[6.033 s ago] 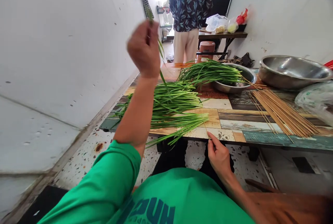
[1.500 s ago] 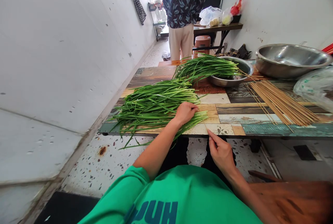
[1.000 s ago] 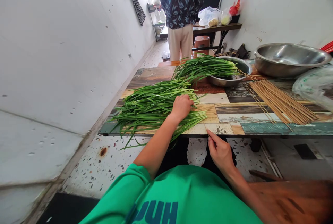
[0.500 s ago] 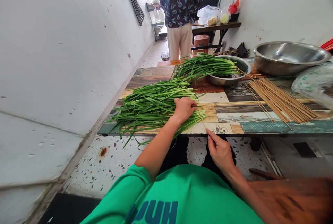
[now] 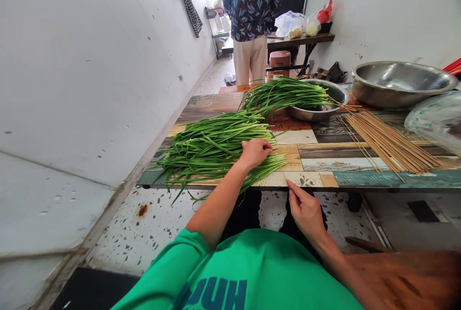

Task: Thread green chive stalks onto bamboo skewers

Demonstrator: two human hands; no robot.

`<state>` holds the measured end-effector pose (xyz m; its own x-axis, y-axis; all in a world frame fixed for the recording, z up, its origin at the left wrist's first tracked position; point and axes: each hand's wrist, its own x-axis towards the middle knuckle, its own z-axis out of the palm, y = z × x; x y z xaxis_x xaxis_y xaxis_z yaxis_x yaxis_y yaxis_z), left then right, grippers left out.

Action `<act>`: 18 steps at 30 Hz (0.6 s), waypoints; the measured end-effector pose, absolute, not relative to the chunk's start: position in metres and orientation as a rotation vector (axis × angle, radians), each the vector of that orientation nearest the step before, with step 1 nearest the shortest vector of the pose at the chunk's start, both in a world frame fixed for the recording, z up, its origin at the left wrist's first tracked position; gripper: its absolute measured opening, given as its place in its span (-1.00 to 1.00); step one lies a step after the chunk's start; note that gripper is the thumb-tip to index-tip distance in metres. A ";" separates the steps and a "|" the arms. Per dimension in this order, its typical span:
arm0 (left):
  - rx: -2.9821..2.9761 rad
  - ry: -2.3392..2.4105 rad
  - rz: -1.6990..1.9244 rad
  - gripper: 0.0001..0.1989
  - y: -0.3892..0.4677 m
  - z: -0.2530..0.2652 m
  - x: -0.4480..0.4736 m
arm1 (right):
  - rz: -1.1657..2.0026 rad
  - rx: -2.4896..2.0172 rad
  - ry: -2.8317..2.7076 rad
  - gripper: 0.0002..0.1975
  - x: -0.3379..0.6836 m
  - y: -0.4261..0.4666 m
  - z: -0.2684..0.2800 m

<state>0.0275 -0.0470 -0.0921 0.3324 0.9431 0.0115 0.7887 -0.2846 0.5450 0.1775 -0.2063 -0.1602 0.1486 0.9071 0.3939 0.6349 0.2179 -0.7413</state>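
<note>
A thick pile of garlic chives [image 5: 212,144] lies across the table, green leaves to the left and pale cut ends to the right. My left hand [image 5: 255,153] rests over the pale ends, its fingers pinched together on stems there; the fingertips are partly hidden. Lower right, at the table's front edge, my right hand [image 5: 305,207] grips a thin bamboo skewer [image 5: 284,173] between thumb and forefinger, and its tip points up-left toward the chive ends. A bundle of bamboo skewers [image 5: 391,144] is spread on the right. More chives [image 5: 288,93], with skewers at their ends, lie over a metal bowl [image 5: 313,114].
A large steel basin [image 5: 399,93] and a clear plastic bag [image 5: 435,117] sit at the right of the patchwork-patterned table [image 5: 320,150]. Beyond the table a person [image 5: 251,21] stands by a back table [image 5: 317,39] with bags. A white wall [image 5: 90,60] runs along the left.
Both hands hold nearly the same places, the right still with the skewer. The whole view has shifted very slightly.
</note>
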 end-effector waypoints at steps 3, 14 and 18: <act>2.169 1.533 0.435 -0.81 -0.047 -0.093 0.027 | 0.379 -1.496 -1.565 -0.64 0.178 -0.206 -0.159; 2.385 1.260 0.312 -0.72 -0.044 -0.091 0.017 | 0.375 -1.490 -1.561 -0.63 0.176 -0.205 -0.159; 2.480 1.521 0.295 -0.75 -0.034 -0.089 0.019 | 0.358 -1.487 -1.566 -0.64 0.175 -0.205 -0.162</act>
<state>0.0191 -0.0338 -0.0894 0.4450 0.8938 0.0566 0.8502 -0.4414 0.2869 0.1755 -0.2046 -0.1618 0.1495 0.9007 0.4078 0.6345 0.2289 -0.7383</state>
